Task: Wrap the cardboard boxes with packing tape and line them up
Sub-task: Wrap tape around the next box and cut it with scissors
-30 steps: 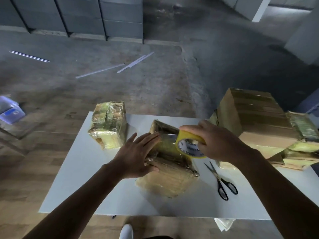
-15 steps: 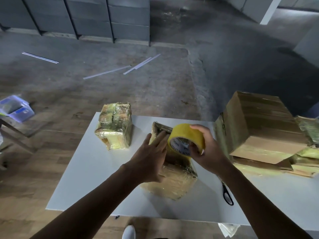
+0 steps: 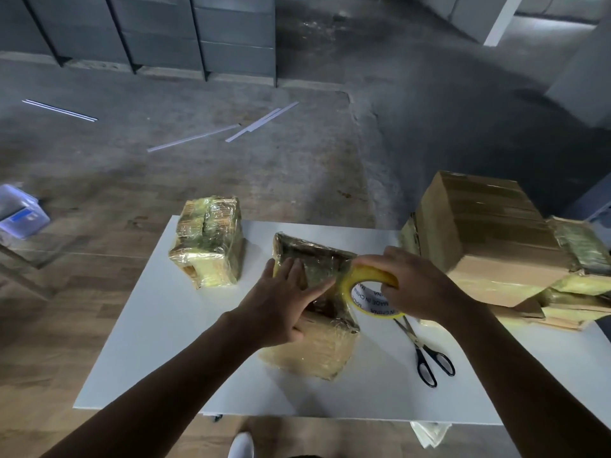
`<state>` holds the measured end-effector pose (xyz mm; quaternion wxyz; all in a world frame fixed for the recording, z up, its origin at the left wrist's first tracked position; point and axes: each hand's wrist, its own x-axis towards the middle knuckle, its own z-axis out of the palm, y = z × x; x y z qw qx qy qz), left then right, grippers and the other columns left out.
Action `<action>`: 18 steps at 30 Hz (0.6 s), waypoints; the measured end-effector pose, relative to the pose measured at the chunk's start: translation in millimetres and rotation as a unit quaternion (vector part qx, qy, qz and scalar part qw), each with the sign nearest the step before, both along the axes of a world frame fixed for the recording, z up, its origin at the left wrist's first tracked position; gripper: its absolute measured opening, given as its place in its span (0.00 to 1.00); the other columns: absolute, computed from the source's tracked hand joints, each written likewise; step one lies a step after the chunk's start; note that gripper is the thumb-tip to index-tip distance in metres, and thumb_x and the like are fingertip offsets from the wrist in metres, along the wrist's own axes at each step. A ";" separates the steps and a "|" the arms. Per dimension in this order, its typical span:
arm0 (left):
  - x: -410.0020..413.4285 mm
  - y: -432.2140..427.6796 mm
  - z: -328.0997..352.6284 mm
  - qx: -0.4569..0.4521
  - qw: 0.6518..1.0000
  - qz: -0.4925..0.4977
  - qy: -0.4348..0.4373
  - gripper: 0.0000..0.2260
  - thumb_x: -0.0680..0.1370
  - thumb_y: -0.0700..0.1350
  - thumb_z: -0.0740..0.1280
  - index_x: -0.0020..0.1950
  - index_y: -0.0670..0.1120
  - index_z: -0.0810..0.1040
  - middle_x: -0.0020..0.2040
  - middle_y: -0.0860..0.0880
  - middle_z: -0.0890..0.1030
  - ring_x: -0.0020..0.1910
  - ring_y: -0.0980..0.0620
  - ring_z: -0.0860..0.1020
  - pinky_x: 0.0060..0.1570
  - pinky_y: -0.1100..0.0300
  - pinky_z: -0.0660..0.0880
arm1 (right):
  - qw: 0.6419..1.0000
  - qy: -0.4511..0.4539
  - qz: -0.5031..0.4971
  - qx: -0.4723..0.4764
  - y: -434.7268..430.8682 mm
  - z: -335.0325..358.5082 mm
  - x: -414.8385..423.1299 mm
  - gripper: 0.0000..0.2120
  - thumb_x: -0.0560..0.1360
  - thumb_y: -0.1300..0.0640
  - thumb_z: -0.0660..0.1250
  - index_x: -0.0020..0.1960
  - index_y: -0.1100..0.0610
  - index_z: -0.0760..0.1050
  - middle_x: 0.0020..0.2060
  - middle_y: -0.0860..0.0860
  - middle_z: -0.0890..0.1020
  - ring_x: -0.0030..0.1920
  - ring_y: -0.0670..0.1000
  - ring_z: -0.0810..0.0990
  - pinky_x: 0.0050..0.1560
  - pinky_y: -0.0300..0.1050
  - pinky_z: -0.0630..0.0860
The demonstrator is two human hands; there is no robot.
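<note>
A small cardboard box (image 3: 314,348) partly covered in shiny tape lies in the middle of the white table (image 3: 158,342). My left hand (image 3: 281,302) rests flat on its top with fingers straight. My right hand (image 3: 413,285) grips a yellow roll of packing tape (image 3: 363,295) just right of the box, at its top right edge. A second taped box (image 3: 208,241) stands at the table's far left. A big brown cardboard box (image 3: 479,233) sits at the far right.
Black-handled scissors (image 3: 423,352) lie on the table right of the box. Flattened taped packs (image 3: 582,276) pile up at the right edge. A clear plastic bin (image 3: 20,209) sits off to the left. White strips (image 3: 231,130) lie on the concrete floor beyond.
My right hand has swung the tape roll back from over the box to its right side. My left hand slid further up the box top, and the scissors are uncovered again.
</note>
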<state>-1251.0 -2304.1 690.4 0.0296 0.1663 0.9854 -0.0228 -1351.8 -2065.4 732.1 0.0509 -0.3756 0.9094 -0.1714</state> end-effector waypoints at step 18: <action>-0.9 42.2 -8.7 0.034 0.999 -0.001 0.031 0.47 0.69 0.60 0.71 0.79 0.47 0.50 0.69 0.40 0.66 0.65 0.41 0.66 0.68 0.45 0.62 | 0.995 -0.074 -0.031 -0.059 23.6 -28.5 7.5 0.36 0.69 0.60 0.64 0.67 0.29 0.57 0.47 0.47 0.69 0.46 0.45 0.71 0.42 0.39 0.72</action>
